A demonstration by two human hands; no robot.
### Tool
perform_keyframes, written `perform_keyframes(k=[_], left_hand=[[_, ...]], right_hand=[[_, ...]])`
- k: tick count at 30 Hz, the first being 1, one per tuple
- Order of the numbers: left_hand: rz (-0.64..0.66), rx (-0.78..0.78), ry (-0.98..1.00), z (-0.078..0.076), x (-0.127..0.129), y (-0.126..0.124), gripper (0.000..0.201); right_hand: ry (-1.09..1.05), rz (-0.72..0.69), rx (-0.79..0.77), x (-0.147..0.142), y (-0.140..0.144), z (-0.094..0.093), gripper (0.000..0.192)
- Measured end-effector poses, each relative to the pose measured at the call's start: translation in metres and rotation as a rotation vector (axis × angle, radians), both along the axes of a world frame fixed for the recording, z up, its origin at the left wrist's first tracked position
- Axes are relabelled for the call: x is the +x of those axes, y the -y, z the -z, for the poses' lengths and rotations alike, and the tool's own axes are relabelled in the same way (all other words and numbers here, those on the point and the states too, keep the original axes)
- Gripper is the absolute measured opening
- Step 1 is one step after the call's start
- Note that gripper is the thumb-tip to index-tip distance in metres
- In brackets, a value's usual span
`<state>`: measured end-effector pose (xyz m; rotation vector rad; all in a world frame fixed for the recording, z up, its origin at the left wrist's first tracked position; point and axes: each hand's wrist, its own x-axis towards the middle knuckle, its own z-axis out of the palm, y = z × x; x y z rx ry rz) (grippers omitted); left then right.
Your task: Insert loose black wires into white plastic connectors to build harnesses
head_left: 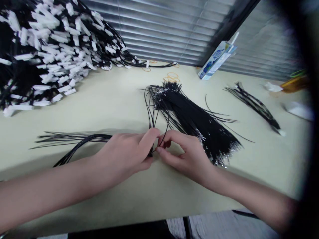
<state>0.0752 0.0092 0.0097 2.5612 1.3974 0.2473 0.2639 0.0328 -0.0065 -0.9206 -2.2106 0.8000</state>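
My left hand (pixel 128 154) and my right hand (pixel 183 151) meet at the middle of a pale table (pixel 112 99). Both pinch a small bunch of thin black wires (pixel 152 109) that rises from my fingers toward the far side. More of these wires (pixel 74 139) trail out to the left behind my left hand. A thick bundle of black wires with silvery tips (pixel 196 121) lies just behind and to the right of my right hand.
A large heap of black wires with white connectors (pixel 47 49) fills the far left. A smaller black bundle (pixel 254 104) lies at the right. Yellow rubber bands (pixel 171 78) and a blue-white carton (pixel 215 59) sit near closed blinds. The table's near edge is below my arms.
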Motion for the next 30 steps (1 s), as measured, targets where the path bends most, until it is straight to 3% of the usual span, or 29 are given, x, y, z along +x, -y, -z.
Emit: perform_keyframes(k=[9,15,20,23,25,28,30], left_hand=[[0.003,0.025,0.022,0.003,0.000,-0.001,0.031],[0.002,0.043,0.015,0.002,-0.001,-0.001,0.031],[-0.001,0.036,-0.006,0.000,-0.001,0.000,0.033],[-0.012,0.033,-0.011,0.001,-0.001,0.000,0.035],[-0.020,0.020,-0.016,0.000,-0.001,0.001,0.039],[-0.025,-0.020,-0.026,-0.001,-0.001,0.000,0.037],[-0.023,-0.035,-0.030,-0.002,0.000,0.000,0.036]], right_hand=[[-0.003,-0.032,0.030,-0.003,-0.001,0.004,0.008],[0.039,-0.118,0.185,-0.006,-0.001,0.012,0.006],[0.084,-0.123,0.099,-0.009,0.000,0.013,0.009],[0.056,-0.040,-0.092,-0.005,-0.006,0.004,0.009],[0.069,0.044,-0.137,0.003,-0.013,-0.007,0.012],[0.244,0.142,0.037,0.024,-0.024,-0.025,0.012],[0.451,0.132,0.136,0.039,-0.028,-0.033,0.009]])
